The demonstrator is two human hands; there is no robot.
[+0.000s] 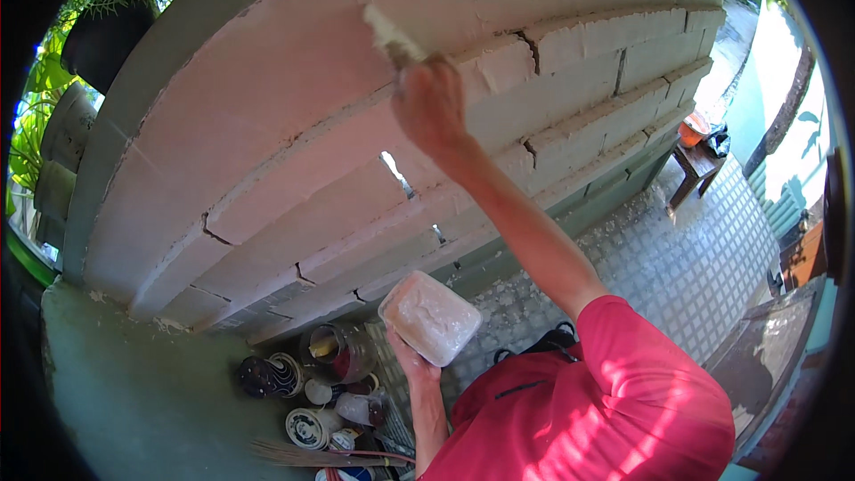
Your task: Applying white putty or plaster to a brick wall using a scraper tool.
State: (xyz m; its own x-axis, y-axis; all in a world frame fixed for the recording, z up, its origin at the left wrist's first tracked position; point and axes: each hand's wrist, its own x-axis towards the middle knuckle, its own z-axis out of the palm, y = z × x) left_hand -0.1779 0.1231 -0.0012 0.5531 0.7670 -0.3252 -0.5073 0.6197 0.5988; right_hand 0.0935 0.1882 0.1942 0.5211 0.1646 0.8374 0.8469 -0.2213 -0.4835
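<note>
My right hand point(430, 105) is closed around a paintbrush point(388, 36) with whitish bristles. Its bristle end lies against the upper part of a pale wall point(267, 62), above the topmost ledge. Lower down, my left hand point(411, 352) grips a rounded rectangular plastic tub point(431, 319) from its near-left side. Whitish material shows across the tub's top. The fingers under the tub are hidden.
Stepped ledges with dark cracks point(533, 52) run across the wall, which has a slit-like hole point(395, 174). Jars and paint cans point(313, 428) crowd the lower-left floor near a broom point(307, 455). A wooden stool point(695, 174) holding an orange bowl point(693, 130) stands at far right on patterned tiles point(650, 254).
</note>
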